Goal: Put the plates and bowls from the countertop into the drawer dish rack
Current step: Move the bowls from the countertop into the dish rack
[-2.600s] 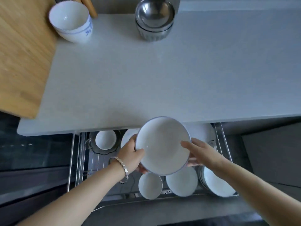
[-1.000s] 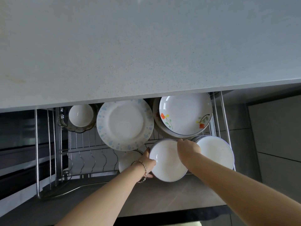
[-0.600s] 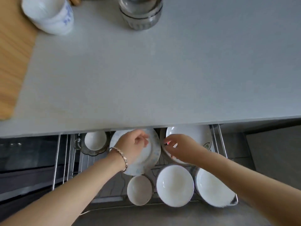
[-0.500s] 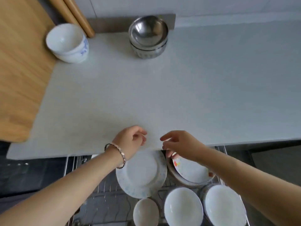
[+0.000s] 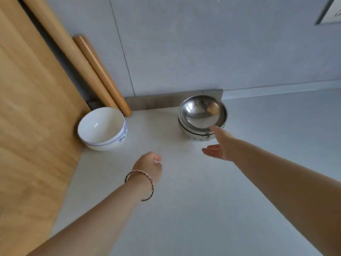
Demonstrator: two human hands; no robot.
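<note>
Right hand (image 5: 220, 145) open beside steel bowls (image 5: 202, 115), maybe touching.

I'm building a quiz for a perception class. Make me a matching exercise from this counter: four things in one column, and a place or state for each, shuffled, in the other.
Things:
1. steel bowls
2. white bowls
3. rolling pins
4. left hand

Place or state:
A. leaning against the wall
B. next to the wooden board
C. at the right hand fingertips
D. loosely curled, holding nothing

Pairs: 1-C, 2-B, 3-A, 4-D
</note>
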